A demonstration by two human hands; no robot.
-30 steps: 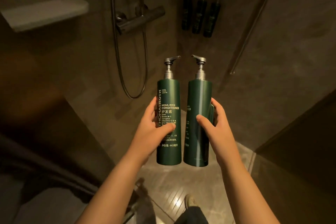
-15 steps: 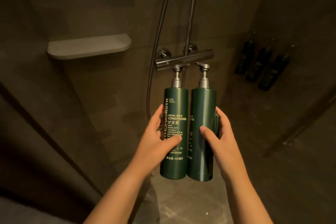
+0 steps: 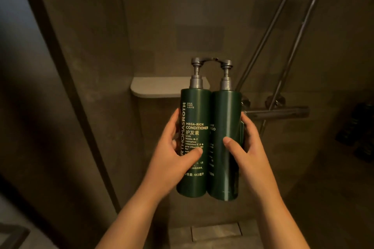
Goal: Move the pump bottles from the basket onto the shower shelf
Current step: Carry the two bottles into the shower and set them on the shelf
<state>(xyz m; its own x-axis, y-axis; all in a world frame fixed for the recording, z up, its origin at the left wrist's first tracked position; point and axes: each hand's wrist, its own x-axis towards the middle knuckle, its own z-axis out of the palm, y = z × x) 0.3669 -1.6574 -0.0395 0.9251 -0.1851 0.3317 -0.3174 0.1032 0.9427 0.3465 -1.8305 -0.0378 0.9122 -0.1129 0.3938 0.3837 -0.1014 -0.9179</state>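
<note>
Two dark green pump bottles stand upright side by side in the air in front of me. My left hand (image 3: 172, 159) grips the conditioner bottle (image 3: 195, 119), whose label faces me. My right hand (image 3: 247, 153) grips the second green bottle (image 3: 224, 119), pressed against the first. Their grey pump heads point toward each other. The pale shower shelf (image 3: 155, 88) juts from the wall just behind and left of the bottles, partly hidden by the conditioner bottle's neck. No basket is in view.
A shower mixer bar (image 3: 281, 112) with two slanting metal pipes (image 3: 291, 46) sits on the wall to the right. Dark small bottles (image 3: 360, 129) hang at the far right edge. A glass partition edge (image 3: 66, 87) runs down the left.
The view has swung left and closer to the wall; the shelf now sits right behind the bottles instead of up to the left. Both hands keep the same grip.
</note>
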